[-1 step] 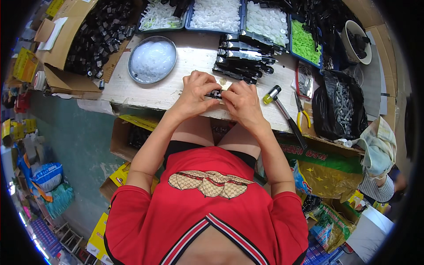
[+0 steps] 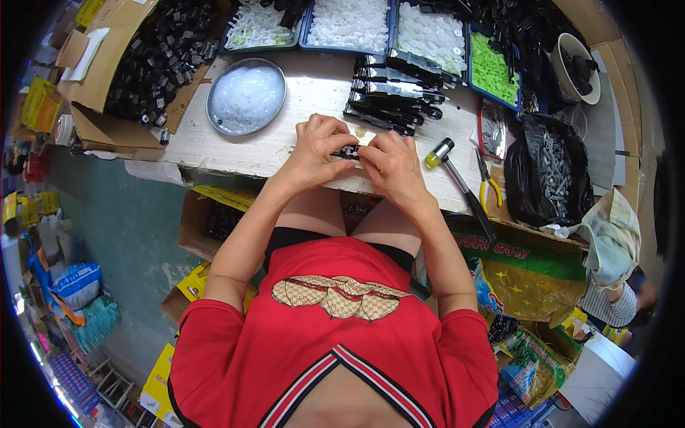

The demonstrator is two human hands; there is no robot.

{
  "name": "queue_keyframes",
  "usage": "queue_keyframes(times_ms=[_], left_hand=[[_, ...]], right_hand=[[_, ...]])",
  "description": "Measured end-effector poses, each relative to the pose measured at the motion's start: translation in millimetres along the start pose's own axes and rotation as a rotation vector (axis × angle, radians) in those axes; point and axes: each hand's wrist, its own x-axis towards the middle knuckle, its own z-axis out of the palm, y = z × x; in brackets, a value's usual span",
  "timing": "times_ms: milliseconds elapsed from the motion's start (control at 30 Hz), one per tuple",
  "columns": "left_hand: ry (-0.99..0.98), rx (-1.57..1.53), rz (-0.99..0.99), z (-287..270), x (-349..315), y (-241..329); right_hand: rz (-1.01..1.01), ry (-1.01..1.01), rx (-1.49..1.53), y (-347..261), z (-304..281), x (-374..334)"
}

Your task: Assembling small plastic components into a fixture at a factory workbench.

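Note:
Close to the front edge of the white worktable [image 2: 193, 146], my left hand [image 2: 316, 151] and my right hand [image 2: 391, 164] grip a small black part [image 2: 348, 151] between them. Thumbs and fingers of both hands are closed on it, and they cover most of it, so its exact kind does not show. Just beyond my right hand lies a stack of long black parts with shiny metal faces [image 2: 392, 89]. A round metal dish with whitish, grease-like contents [image 2: 246, 96] sits beyond my left hand. Right of my right hand rests a hammer [image 2: 460, 178] with a yellow end.
Pliers with yellow handles [image 2: 489, 184] lie beside a black bag of metal pins [image 2: 553, 171]. Trays of white pieces [image 2: 346, 25] and green pieces [image 2: 492, 68] line the back. A carton of black parts [image 2: 160, 64] stands at left, a bowl [image 2: 576, 68] at far right.

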Motion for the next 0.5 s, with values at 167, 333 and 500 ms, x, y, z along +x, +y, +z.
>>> queue_keyframes(times_ms=[167, 333, 500], left_hand=[[-0.082, 0.045, 0.009, -5, 7, 4], [-0.107, 0.16, 0.124, -8, 9, 8], [-0.161, 0.124, 0.094, -18, 14, 17]], right_hand=[[0.051, 0.08, 0.086, 6, -9, -8], [0.111, 0.161, 0.109, 22, -26, -21], [0.225, 0.241, 0.08, 42, -55, -40]])
